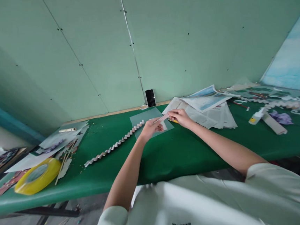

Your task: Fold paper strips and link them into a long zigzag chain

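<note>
A narrow paper strip (163,118) is stretched between my two hands above the table. My left hand (151,128) is closed on its left end, with the fingers partly hidden. My right hand (179,117) pinches the other end between thumb and fingers. Under my hands lies a translucent sheet (140,118). A zigzag chain of folded paper (116,144) runs from beside my left hand toward the lower left. Just below my right hand, a yellow tool (174,120) shows in part; its kind cannot be made out.
A phone (150,98) leans against the wall. Printed papers (210,112) lie right of my hands. Farther right are a glue bottle (256,116) and purple crumpled paper (281,117). A yellow tape roll (37,176) and thin sticks (65,162) rest on the green table (175,159) at left.
</note>
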`<state>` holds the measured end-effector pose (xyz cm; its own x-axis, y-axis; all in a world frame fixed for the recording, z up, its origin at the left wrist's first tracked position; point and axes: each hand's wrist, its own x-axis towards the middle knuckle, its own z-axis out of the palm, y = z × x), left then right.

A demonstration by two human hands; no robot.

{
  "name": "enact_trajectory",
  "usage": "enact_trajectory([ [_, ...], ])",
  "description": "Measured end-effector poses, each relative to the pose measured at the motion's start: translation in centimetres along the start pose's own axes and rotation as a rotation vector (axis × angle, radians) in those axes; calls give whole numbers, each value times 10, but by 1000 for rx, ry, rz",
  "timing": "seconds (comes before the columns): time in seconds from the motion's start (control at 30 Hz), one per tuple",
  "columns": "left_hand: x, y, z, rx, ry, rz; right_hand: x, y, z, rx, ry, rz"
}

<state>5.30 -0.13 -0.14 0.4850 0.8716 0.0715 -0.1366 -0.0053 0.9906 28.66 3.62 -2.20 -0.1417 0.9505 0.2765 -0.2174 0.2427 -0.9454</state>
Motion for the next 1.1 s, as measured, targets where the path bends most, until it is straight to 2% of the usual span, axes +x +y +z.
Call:
enact_trajectory([
  [0.13, -1, 7, -8, -113, 23, -2, 2, -1, -3, 56, -40, 69],
  [0.4, -6, 16, -7, -164, 5, 46, 4, -3, -14, 125, -178, 61],
  [0.57, -9, 19, -7, -168, -38, 50, 2, -7, -18, 142, -194, 59],
  [0.7, -9, 18, -8, -148, -27, 39, 1, -9, -18, 134, -213, 70],
  [0.8, -6, 13, -9, -121, -13, 31, 2, -7, -14, 87, -189, 65],
  [0.97, -3, 5, -13, -51, -33, 5, 1, -6, -6, -52, -103, -38],
  [1.1, -2, 0, -12, 7, -76, -70, -2, -6, 1, -16, -108, -58],
])
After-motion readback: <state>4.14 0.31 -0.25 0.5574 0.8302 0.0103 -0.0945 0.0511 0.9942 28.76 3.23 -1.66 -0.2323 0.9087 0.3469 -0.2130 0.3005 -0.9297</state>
